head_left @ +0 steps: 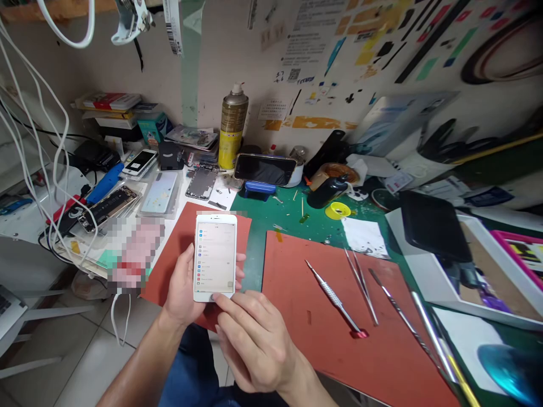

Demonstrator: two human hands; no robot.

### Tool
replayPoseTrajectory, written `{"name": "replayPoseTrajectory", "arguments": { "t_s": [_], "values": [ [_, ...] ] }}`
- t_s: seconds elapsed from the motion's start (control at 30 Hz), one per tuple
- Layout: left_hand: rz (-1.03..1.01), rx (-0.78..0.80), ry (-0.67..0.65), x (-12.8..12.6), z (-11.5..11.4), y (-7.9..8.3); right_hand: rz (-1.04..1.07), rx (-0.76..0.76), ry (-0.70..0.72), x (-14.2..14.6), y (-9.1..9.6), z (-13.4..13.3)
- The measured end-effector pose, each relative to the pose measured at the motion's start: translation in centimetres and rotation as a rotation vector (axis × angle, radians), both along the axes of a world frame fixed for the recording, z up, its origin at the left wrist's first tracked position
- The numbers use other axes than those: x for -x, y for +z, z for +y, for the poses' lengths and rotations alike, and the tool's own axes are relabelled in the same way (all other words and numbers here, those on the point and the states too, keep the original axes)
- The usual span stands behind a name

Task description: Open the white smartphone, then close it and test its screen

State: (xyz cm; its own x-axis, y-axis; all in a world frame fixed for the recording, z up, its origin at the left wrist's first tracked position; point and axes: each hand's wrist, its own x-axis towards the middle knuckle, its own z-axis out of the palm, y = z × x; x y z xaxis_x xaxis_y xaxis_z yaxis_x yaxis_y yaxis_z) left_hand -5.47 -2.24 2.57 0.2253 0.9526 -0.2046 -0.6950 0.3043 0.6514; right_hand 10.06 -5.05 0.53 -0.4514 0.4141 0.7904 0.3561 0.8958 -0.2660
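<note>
Red-brown mats lay on a green desk as fingers of the left hand, partly hidden, gripped a white phone before it, screen text illegible; the right hand, fingers loosely bent, touched the phone's lower end.

The white phone is switched on, its pale screen showing a list of rows, small coloured icons down the left side and a greyish square near the lower right. I see it held lengthwise in the person's left hand, screen facing them.
</note>
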Motion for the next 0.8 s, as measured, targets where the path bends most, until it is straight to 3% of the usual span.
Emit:
{"name": "replayPoseTrajectory", "arguments": {
  "t_s": [0.33,0.63,0.8],
  "values": [
    [-0.014,0.029,0.004,0.14,0.08,-0.07,-0.037,0.004,0.022,0.13,0.13,-0.23],
    [-0.030,0.039,0.003,0.11,0.11,0.25,0.066,0.033,-0.176,-0.19,0.00,-0.23],
    [-0.017,0.019,0.024,0.02,0.13,0.21,0.048,0.072,-0.189,-0.08,0.07,0.07]
  ]
}}
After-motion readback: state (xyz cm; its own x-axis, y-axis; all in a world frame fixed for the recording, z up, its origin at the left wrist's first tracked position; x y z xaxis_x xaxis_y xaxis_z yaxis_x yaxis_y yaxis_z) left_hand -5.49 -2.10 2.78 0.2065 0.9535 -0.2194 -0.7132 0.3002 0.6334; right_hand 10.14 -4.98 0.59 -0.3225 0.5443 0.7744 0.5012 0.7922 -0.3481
